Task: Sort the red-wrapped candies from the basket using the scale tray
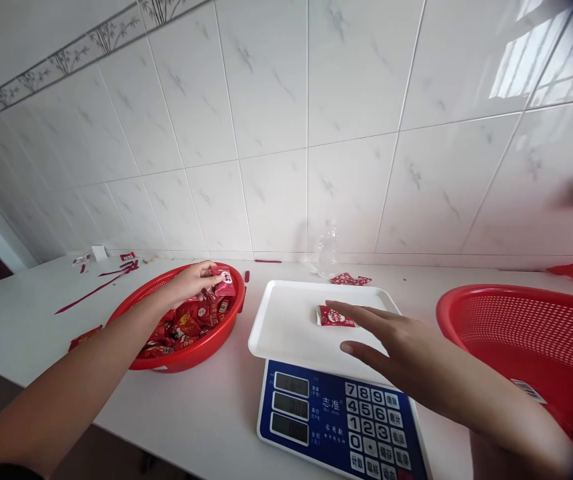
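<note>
My left hand (193, 283) is closed on a small red packet (224, 281) at the far right rim of a red plastic basket (186, 360). Many similar shiny red packets (186, 323) fill that basket. Over the white scale tray (279, 320), my right hand (389, 333) is stretched out, thumb apart from the fingers. A single red and white packet (335, 316) lies on the tray beside its fingertips; whether they touch it I cannot tell. Below the tray is the blue scale panel (331, 417) with a keypad and dim displays.
Another red perforated basket (506, 320) stands at the right. Behind the tray are a clear plastic bottle (327, 250) and a patterned red wrapper (351, 279). Dark red strips (99, 287) lie on the white table at the left. A tiled wall (271, 193) borders the table's back.
</note>
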Demonstrator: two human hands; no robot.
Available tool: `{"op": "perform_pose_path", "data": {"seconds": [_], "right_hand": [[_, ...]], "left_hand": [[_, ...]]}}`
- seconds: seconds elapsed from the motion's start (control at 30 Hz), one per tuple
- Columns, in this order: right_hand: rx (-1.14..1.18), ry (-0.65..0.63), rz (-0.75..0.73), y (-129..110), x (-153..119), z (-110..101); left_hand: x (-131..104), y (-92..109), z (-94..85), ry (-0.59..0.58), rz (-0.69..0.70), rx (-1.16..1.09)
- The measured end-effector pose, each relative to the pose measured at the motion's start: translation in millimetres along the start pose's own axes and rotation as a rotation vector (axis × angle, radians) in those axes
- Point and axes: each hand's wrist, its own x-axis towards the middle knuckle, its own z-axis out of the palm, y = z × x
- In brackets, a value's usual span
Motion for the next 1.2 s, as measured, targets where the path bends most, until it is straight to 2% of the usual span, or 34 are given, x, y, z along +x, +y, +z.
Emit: {"op": "perform_pose_path", "data": {"seconds": [0.1, 0.27, 0.37, 0.43, 0.53, 0.67, 0.87, 1.1, 1.2], "right_hand": [[0.031, -0.016, 0.037, -2, 7, 0], [0.274, -0.002, 0.095, -3, 20, 6], [0.497, -0.014, 0.101, -1, 24, 7], [0.575, -0.009, 0.165, 2, 24, 2], [0.556, 0.033, 0.264, 10, 21, -7], [0.462, -0.039, 0.290, 24, 16, -13], [0.085, -0.079, 0.369, 32, 22, -2], [0.085, -0.082, 0.387, 34, 25, 1], [0.116, -0.041, 0.388, 34, 26, 1]], "left_hand": [[-5, 25, 30.3, -0.106, 0.085, -0.060], [-13, 61, 92.0, -0.387, 0.263, -0.201], [-12, 72, 118.9, -0.496, 0.322, -0.256], [-8, 74, 129.3, -0.551, 0.316, -0.315], [0, 70, 134.7, -0.540, 0.217, -0.388], [7, 65, 131.3, -0.441, 0.132, -0.396], [8, 62, 129.2, -0.377, 0.138, -0.367], [6, 55, 141.2, -0.387, 0.175, -0.273], [6, 52, 149.1, -0.386, 0.199, -0.218]]}}
